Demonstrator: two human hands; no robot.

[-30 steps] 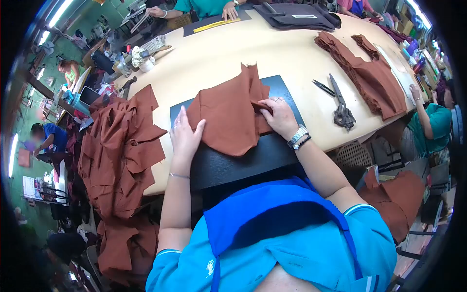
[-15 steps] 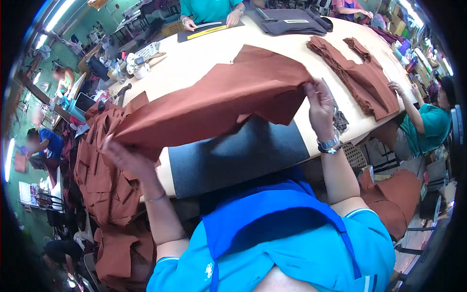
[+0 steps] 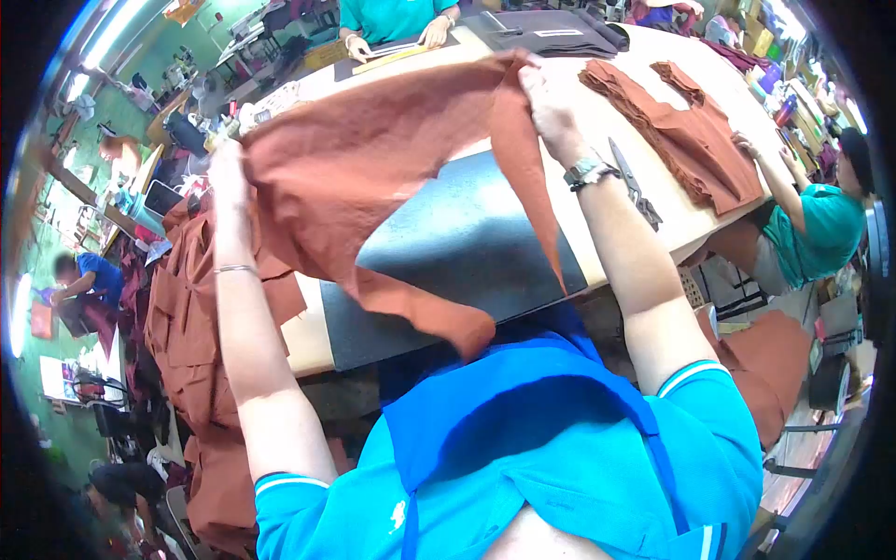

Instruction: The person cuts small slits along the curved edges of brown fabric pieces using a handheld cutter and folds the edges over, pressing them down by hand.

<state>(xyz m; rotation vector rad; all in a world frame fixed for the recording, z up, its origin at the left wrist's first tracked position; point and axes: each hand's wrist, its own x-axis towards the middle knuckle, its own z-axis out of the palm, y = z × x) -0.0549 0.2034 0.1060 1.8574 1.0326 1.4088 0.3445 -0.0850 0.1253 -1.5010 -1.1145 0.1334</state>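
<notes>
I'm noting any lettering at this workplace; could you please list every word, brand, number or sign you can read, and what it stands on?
No text is legible.
White strip on the dark stack: too small to read.
White emblem on the shirt: blurred.
Yellow strip: any markings too small.

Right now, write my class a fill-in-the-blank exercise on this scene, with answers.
1. Of the left hand and right hand, the ____ one is nearer the shears.
2. The number of these hands holding the raised cloth is ____.
3. On the pale table, the dark board lies to the ____ of the shears.
4. The apron is ____ in colour.

Answers: right; two; left; blue.
</notes>
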